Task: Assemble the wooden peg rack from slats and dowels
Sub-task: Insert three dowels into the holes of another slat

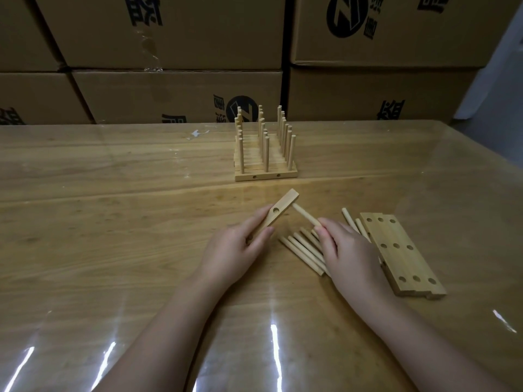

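L hand grips slat slanting away-right, R hand pinches dowel, tip aimed away-left, just beside slat's far end.

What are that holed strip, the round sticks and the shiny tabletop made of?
The slat in the left hand looks like pale, unvarnished wood: matte, with faint grain. The dowel in the right hand and the loose dowels look alike. The table looks like grained wood under a clear glossy sheet, probably plastic: glare streaks and wrinkles show.
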